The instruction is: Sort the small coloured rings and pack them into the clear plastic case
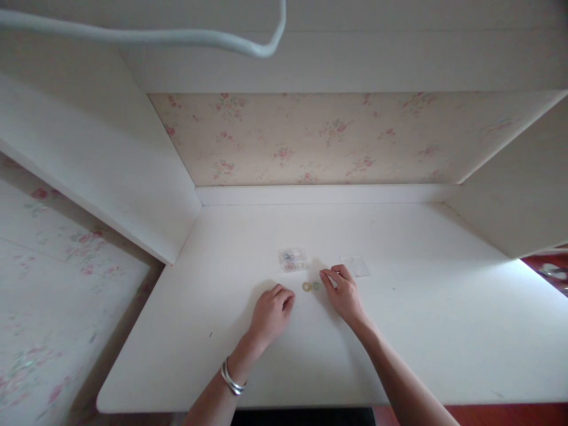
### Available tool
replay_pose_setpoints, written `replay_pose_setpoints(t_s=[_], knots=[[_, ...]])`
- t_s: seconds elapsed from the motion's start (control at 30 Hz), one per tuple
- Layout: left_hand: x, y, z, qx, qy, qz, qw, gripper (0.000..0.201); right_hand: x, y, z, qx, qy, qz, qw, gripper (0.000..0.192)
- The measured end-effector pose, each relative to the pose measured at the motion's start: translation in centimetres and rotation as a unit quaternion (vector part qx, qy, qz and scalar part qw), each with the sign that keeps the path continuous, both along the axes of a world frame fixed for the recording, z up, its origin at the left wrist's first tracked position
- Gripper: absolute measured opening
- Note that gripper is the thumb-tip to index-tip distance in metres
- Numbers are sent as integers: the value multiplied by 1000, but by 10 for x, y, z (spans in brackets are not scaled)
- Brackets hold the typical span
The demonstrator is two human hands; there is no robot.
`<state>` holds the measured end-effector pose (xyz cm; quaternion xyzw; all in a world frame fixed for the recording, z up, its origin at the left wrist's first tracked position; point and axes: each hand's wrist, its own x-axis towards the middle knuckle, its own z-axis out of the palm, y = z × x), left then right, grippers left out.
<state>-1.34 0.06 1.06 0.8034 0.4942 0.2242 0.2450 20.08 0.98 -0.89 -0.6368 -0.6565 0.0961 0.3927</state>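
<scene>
Two small rings lie side by side on the white desktop between my hands: a yellowish ring (306, 287) and a pale greenish one (316, 286). Just left of them, my left hand (271, 310) rests with fingers curled and thumb pressed in; whether it holds anything is hidden. My right hand (342, 291) is closed in a pinch above and right of the rings, and what its fingertips hold, if anything, is too small to make out. Beyond my hands is a clear small container (292, 260) with dark and reddish bits inside. A flat transparent piece (356, 266) lies behind my right hand.
White side panels (110, 136) and a low back ledge (328, 194) enclose the desk (444, 331). A white cable or tube (177, 36) crosses overhead at upper left. A small dark sliver (210, 335) lies left of my left hand.
</scene>
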Motion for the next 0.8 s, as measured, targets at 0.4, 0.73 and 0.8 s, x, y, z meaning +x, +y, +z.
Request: replay_pose_setpoints(t_s=[0.4, 0.73, 0.8], knots=[[36, 7, 5, 35, 74, -23, 996, 23, 10, -14, -9, -13, 83, -33, 996, 31], [49, 10, 0, 53, 97, -24, 994, 27, 14, -13, -13, -17, 107, -40, 993, 30], [48, 9, 0, 40, 61, -18, 997, 26, 14, -13, -13, -13, 112, -40, 993, 30]])
